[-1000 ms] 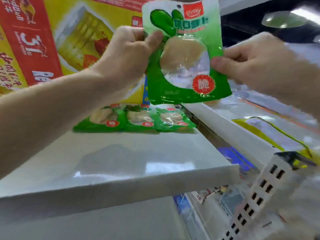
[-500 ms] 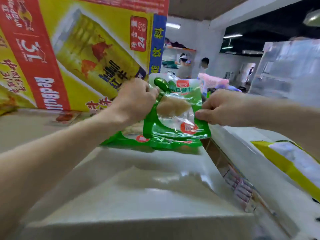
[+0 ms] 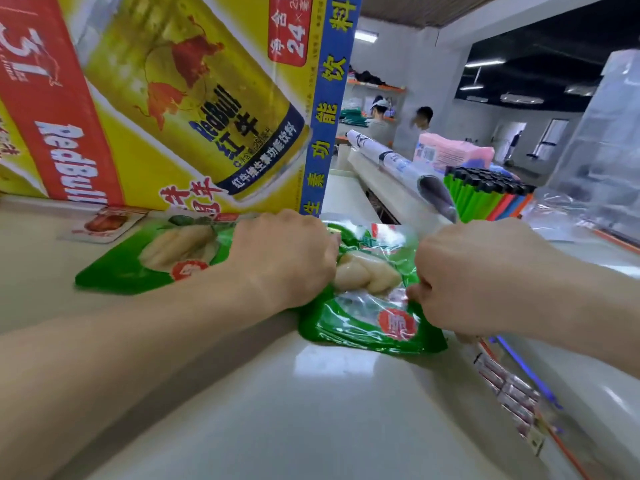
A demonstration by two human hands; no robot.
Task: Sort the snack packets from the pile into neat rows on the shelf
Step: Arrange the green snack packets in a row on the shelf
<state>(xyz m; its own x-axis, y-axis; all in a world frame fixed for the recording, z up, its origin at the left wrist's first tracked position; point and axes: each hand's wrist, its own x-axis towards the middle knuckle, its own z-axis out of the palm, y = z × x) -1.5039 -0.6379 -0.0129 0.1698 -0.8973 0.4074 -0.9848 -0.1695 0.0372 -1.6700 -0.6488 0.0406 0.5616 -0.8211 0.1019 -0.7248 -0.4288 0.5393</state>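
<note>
Head view: shelf [image 3: 242, 393], box [image 3: 173, 98] far left.
Packet [image 3: 367, 306]: green, lying on shelf, right of second packet [image 3: 138, 265].
Left hand [image 3: 287, 258]: grips packet's left edge.
Right hand [image 3: 474, 278]: pinches its right edge.

— What moved?
— The green plastic snack packet [image 3: 367, 317]: upright in the air a second ago, now down on the white shelf [image 3: 277, 410], just in front of the yellow cardboard carton [image 3: 173, 98].
— The hands?
— Both the left hand [image 3: 287, 258] and right hand [image 3: 474, 275] came down with it.

2 green snack packets [image 3: 360, 323] (red round seals, clear windows) on the cream shelf [image 3: 311, 410]; yellow-red-blue carton [image 3: 173, 98].
</note>
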